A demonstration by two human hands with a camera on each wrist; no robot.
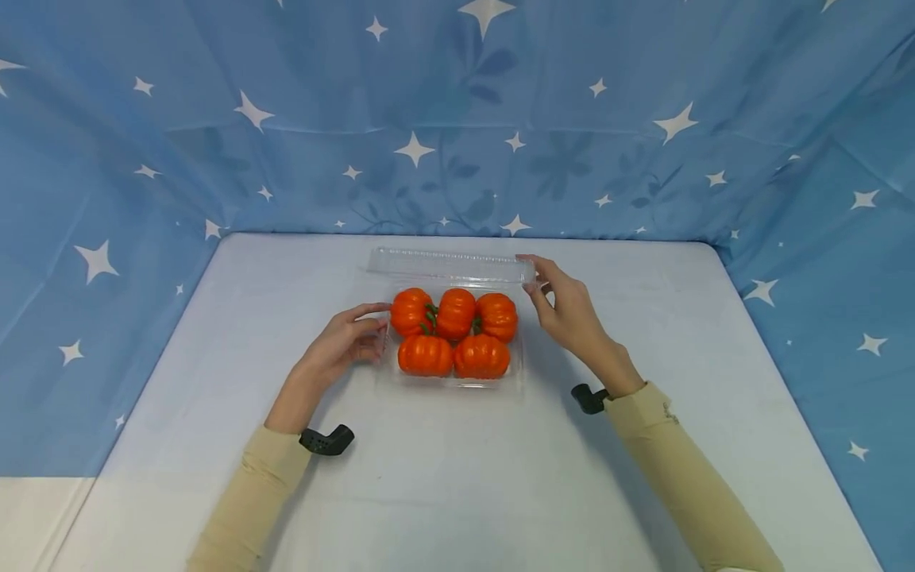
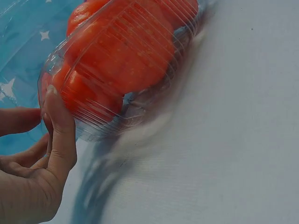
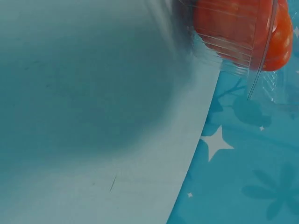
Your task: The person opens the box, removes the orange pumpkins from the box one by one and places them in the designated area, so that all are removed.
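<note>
A clear plastic box (image 1: 457,382) holds several orange-red pumpkin-shaped pieces (image 1: 482,357) with green stems, at the middle of the table. Its clear lid (image 1: 446,267) stands raised along the far side. The right hand (image 1: 572,314) pinches the lid's right end between thumb and fingers. At the box's left wall is the left hand (image 1: 343,343), its fingers spread along the side. In the left wrist view the left hand (image 2: 42,163) has its thumb against the ribbed wall of the box (image 2: 93,126). The right wrist view shows the box's corner (image 3: 229,51) without the right hand.
The box is on a white-covered table (image 1: 457,492). Behind and beside the table hangs a blue cloth (image 1: 314,87) with white stars. A black wrist strap piece (image 1: 327,440) is on the left wrist and another (image 1: 589,399) on the right.
</note>
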